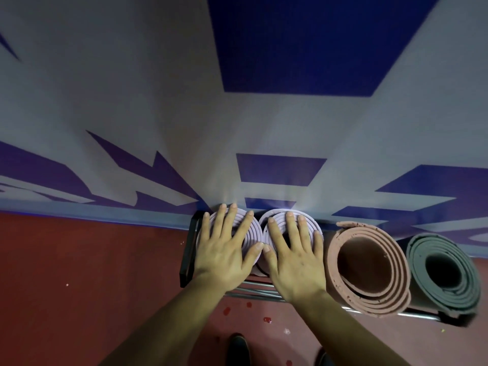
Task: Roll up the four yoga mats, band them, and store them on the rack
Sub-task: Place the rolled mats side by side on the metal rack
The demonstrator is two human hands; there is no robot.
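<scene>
Wall (pixel 132 101): grey with blue shapes, close behind rack
Rack (pixel 188 249): black frame and metal rails on red floor, holding all four rolls on end, side by side
Pink mat (pixel 369 265): third from left, wound loose, wide hollow core, crumbled edge; no band visible from above
Grey mat (pixel 443 273): at right end, outer layers standing off at near side; band not visible either
Lilac mats: left (pixel 252 235) and right (pixel 280 220), tight coils, touching each other
Left hand (pixel 224 247): flat on top of left lilac roll, fingers (pixel 233 210) straight and spread
Right hand (pixel 293 249): flat on right lilac roll, fingers likewise spread, gripping nothing
Risk, pressing: telescoping of inner coils from a push near centre; tipping toward wall from uneven pressure; lower ends slipping between rails
Risk, loose rolls: unwinding or leaning if unbanded, most likely pink
</scene>
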